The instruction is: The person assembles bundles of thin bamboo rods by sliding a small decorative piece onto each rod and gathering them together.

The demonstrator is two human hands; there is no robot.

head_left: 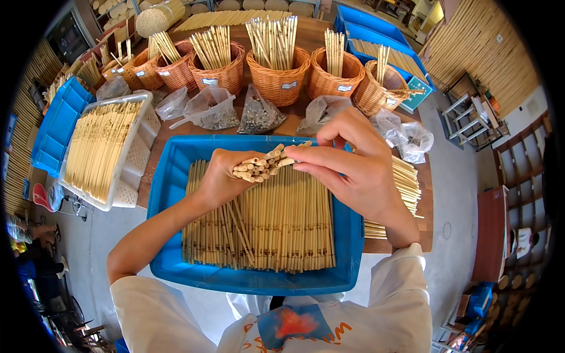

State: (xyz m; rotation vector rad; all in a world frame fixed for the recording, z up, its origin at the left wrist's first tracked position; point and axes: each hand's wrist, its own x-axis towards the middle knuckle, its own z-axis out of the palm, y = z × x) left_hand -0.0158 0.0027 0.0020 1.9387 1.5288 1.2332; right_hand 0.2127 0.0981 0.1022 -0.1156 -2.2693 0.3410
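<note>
While the left hand [226, 172] is wrapped firmly round a bundle [259, 169] of thin sticks, the right hand [360, 162] works at its upper right edge, thumb and forefinger near together at the stick ends. Whether those fingertips pinch one end or some small part cannot be told. The bundle is held above the blue tub [155, 217], its cut ends tilted up toward the wearer; more sticks [288, 229] lie side by side in the tub below. Beyond the tub's far rim sit clear bags [259, 112] of small greyish pieces, with baskets [279, 73] of upright sticks behind.

The step in hand looks like close fingertip work on single stick ends. The next move probably calls for a steady left grip, and a precise right pinch that singles out one end without disturbing its neighbours.
</note>
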